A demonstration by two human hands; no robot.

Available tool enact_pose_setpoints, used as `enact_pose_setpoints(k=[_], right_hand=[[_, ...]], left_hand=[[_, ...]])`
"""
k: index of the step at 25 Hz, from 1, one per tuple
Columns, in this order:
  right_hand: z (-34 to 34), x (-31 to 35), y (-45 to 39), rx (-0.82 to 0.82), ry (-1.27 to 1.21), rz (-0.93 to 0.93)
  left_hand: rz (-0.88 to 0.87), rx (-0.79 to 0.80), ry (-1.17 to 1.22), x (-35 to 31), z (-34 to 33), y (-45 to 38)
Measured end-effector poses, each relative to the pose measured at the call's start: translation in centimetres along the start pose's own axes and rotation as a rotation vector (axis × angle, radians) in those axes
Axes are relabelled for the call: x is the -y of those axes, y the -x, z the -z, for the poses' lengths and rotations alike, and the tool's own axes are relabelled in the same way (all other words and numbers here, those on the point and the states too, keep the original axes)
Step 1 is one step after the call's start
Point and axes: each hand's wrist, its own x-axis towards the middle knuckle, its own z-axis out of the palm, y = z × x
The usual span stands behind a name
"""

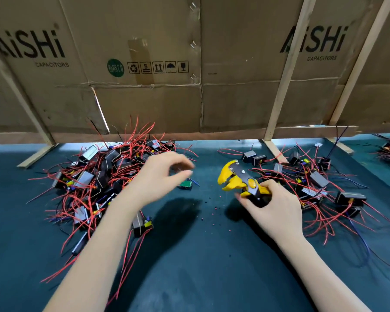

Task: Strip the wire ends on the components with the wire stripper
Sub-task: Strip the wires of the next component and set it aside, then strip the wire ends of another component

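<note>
Both forearms reach over the dark mat (189, 266) | my right hand (273, 206) grips the yellow wire stripper (239, 179), jaws apart, mid-mat | my left hand (160, 176) hovers blurred, fingers loosely curled, seemingly holding nothing, above a small green-board component (185, 184) | red-wired component piles left (99, 176) and right (313, 181) | cardboard wall (189, 64) behind.

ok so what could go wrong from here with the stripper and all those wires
1. The left hand hovers blurred over a small green-board component beside the tangled left pile; lifting one piece could drag neighbours along by their red wires.
2. The right hand grips the wire stripper with its yellow jaws gaping toward the left hand, so a fingertip might get nipped.
3. Insulation bits litter the mat.
</note>
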Motion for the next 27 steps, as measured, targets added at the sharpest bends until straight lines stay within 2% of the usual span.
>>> enact_pose_setpoints(k=[2, 3, 5, 9, 11, 14, 16, 19, 25, 27], right_hand=[[0.2, 0.2, -0.1, -0.014, -0.315, -0.066], [0.2, 0.2, 0.0, -0.013, -0.421, -0.082], [0.3, 0.2, 0.0, 0.001, -0.544, -0.122], [0.7, 0.1, 0.1, 0.036, -0.574, -0.163], [1.0, -0.2, 0.2, 0.062, -0.553, -0.174], [0.9, -0.4, 0.2, 0.104, -0.608, -0.258], [0.8, -0.2, 0.3, 0.119, -0.641, -0.305], [1.0, 0.0, 0.6, 0.138, -0.629, -0.311], [1.3, 0.6, 0.5, 0.191, -0.552, -0.255], [1.3, 0.5, 0.3, 0.203, -0.51, -0.227]], left_hand=[[0.138, -0.146, -0.043, 3.1, 2.5, 1.6], [0.227, -0.16, -0.059, 4.3, 3.3, 2.3], [0.403, -0.056, -0.128, 6.1, 4.2, 3.5], [0.649, 0.255, -0.196, 7.0, 3.6, 4.7], [0.615, 0.347, -0.14, 6.6, 2.7, 4.5], [0.521, 0.37, 0.016, 5.3, 1.0, 3.9], [0.474, 0.298, -0.027, 4.9, 0.0, 3.4], [0.448, 0.108, -0.076, 4.7, -0.6, 3.1], [0.452, -0.527, 0.047, 5.1, 1.0, 3.3], [0.397, -0.669, 0.113, 5.4, 1.8, 3.4]])
